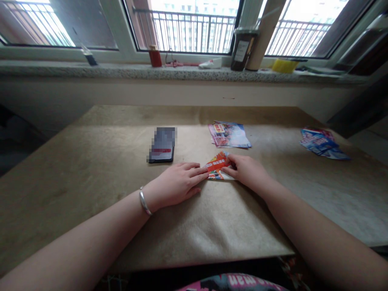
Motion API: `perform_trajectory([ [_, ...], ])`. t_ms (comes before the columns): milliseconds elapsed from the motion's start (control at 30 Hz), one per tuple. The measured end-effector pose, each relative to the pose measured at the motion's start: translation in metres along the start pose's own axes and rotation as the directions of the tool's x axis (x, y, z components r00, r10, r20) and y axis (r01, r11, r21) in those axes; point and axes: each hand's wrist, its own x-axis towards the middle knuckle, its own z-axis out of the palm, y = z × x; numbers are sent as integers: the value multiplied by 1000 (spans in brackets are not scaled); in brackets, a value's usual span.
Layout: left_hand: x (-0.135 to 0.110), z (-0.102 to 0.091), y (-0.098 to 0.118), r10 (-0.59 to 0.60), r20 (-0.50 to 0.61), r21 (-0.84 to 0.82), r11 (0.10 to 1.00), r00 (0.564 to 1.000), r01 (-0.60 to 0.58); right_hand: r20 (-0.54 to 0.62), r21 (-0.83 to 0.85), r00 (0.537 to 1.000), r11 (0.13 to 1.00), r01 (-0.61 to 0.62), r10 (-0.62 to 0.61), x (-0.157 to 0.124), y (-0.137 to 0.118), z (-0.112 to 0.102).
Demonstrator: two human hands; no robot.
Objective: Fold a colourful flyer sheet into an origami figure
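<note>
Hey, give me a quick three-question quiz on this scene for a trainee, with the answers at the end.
1. What colour is the bangle? (a) red (b) silver (c) black
2. True or false: the smartphone lies to the left of the stack of flyers.
3. What do the left hand and the right hand both touch, besides the table?

Key: 1. b; 2. true; 3. the orange printed paper

Left hand [178, 184] flat, right hand [247, 171] pinched
</note>
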Motion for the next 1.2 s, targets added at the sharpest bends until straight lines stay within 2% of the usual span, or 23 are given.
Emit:
perform_trajectory([
  [133,0,1,0,-4,2,28,1000,1000,4,1,166,1000,986,1,-2,3,11,4],
  [233,-1,2,0,-3,1,33,999,1000,3,19,225,1000,974,1,-5,5,17,6],
  [333,-1,2,-1,-6,5,28,1000,1000,6,19,222,999,975,23,-27,5,18,7],
  [533,-2,0,-5,15,33,-7,1000,999,-15,-117,112,981,980,166,-153,1,12,5],
  [667,-3,0,-6,10,27,-6,1000,1000,-10,-155,14,935,946,325,-319,-3,7,1],
  [733,-3,0,-6,7,12,9,1000,1000,-7,-172,20,895,907,421,-412,-4,4,0],
  [833,-1,2,-8,28,-30,32,999,999,-27,-138,70,817,817,572,-560,-5,-1,1],
  [900,0,3,-10,52,-55,47,998,997,-50,-121,53,786,787,615,-606,-5,-3,3],
  [1067,2,6,-16,83,-106,96,993,991,-73,-142,-11,789,798,603,-598,-5,-6,7],
  [1200,2,6,-18,37,-144,132,991,989,-17,-128,-44,795,804,593,-593,-6,-9,8],
])
